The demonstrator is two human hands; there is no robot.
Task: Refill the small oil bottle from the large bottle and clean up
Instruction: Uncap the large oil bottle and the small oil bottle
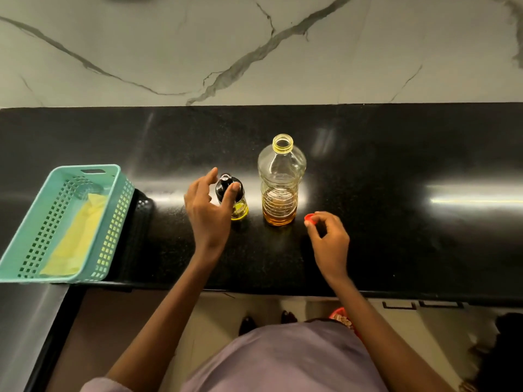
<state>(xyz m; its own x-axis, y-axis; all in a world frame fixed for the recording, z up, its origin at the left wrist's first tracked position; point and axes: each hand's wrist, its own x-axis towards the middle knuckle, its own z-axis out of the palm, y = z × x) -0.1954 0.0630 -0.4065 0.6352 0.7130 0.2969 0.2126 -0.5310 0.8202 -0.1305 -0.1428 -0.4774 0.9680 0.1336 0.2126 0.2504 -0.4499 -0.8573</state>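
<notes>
The small oil bottle (237, 203) stands on the black counter (382, 236), its black cap on and yellow oil in its lower part. My left hand (208, 210) hovers around its cap, fingers spread, thumb tip against the cap. To its right stands the large clear bottle (281, 179), uncapped, with amber oil only near its base. My right hand (329, 239) pinches the red cap (309, 218) just above the counter, right of the large bottle's base.
A teal perforated basket (111, 239) sits at the counter's left end with a yellow cloth (77, 236) inside. A marble wall (254, 52) rises behind the counter. The counter's front edge runs just below my wrists.
</notes>
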